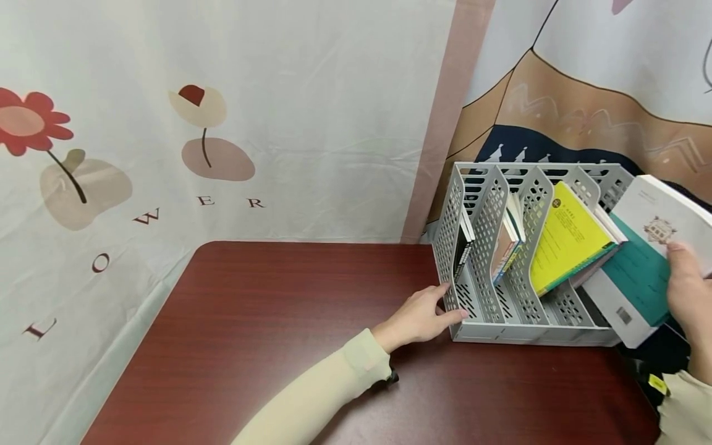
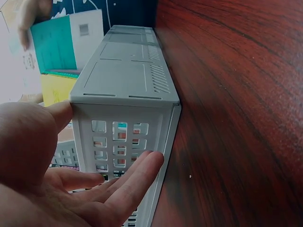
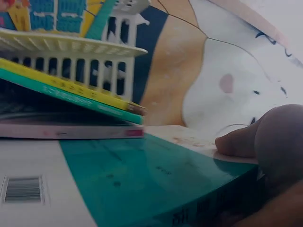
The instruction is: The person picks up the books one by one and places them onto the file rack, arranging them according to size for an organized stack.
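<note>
My left hand (image 1: 417,315) touches the left front corner of the grey file rack (image 1: 534,334). In the left wrist view, the thumb rests at the rack's corner and the fingers (image 2: 135,184) extend along its perforated side. At the rack's right end, my right hand (image 1: 690,300) grips a thick white-and-teal book (image 1: 639,272), thumb on the cover. The book leans at a slant over the rightmost slot; its lower end shows outside the front wall. Directly left of it, a yellow book (image 1: 567,238) tilts in its slot, partly covering another book.
Thin books (image 1: 508,235) and a dark book (image 1: 463,244) stand in the left slots. The rack sits on a red-brown table (image 1: 311,284) near its right edge. A patterned curtain (image 1: 334,123) hangs behind. Dark items and a yellow tag (image 1: 657,384) lie beyond the right edge.
</note>
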